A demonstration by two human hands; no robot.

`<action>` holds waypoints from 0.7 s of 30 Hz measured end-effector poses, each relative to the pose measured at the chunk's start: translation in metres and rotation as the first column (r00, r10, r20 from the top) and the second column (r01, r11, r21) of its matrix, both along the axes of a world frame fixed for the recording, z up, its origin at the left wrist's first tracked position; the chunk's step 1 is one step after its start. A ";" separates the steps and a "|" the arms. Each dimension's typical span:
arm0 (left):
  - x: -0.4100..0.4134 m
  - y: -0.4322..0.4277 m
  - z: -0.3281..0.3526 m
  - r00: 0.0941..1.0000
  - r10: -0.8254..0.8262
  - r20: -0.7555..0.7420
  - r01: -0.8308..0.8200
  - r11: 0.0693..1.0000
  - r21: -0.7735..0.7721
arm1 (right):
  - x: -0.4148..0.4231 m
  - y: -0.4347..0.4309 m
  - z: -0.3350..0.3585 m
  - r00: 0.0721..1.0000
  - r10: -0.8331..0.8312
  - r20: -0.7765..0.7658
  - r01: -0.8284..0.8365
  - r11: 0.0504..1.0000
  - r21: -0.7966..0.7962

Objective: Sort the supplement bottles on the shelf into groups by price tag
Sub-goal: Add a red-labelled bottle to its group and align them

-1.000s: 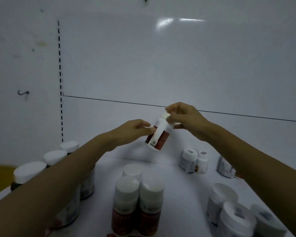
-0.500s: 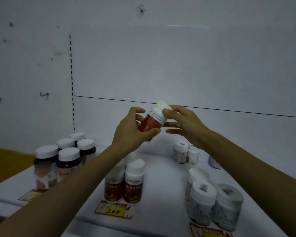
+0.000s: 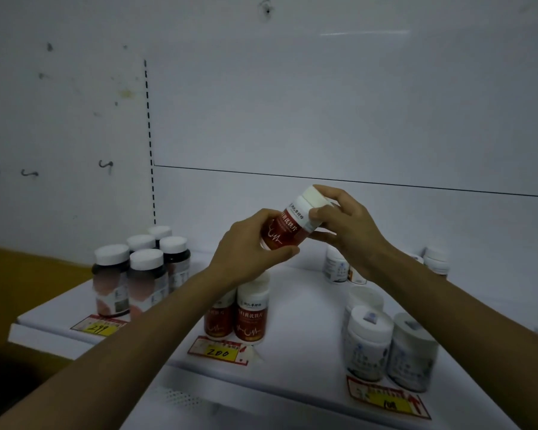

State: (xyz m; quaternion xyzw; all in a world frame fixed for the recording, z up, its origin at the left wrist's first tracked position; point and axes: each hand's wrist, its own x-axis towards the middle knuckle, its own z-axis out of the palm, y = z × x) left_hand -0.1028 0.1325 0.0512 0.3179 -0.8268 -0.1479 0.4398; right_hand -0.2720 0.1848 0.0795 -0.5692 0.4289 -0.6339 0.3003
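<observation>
Both hands hold a red-labelled bottle [image 3: 288,226] tilted over the shelf [image 3: 305,321]: left hand [image 3: 249,246] curled round its base, right hand [image 3: 351,231] pinching the cap; label check in hand; next, likely set it beside the matching pair [image 3: 250,311] below the left hand.

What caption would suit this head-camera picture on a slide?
A tilted red-labelled bottle held by the left hand and right hand above the shelf, over matching bottles behind a tag marked 200.
</observation>
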 end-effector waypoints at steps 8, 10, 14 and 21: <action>0.010 -0.011 -0.002 0.984 0.126 0.129 -0.127 0.992 -0.002 | 0.011 -0.016 -0.003 0.976 -0.213 -0.048 0.211 0.977 -0.039; 0.023 -0.018 -0.001 0.970 0.096 0.224 -0.117 0.990 0.082 | 0.009 -0.022 -0.004 0.969 -0.239 -0.059 0.240 0.971 0.011; 0.045 -0.031 0.000 0.914 0.010 0.406 -0.093 0.979 0.184 | 0.011 -0.043 -0.011 0.955 -0.239 -0.175 0.264 0.954 0.140; 0.058 -0.044 -0.010 0.781 -0.148 0.607 -0.022 0.964 0.263 | 0.035 -0.073 -0.030 0.915 0.016 -0.404 0.184 0.874 0.450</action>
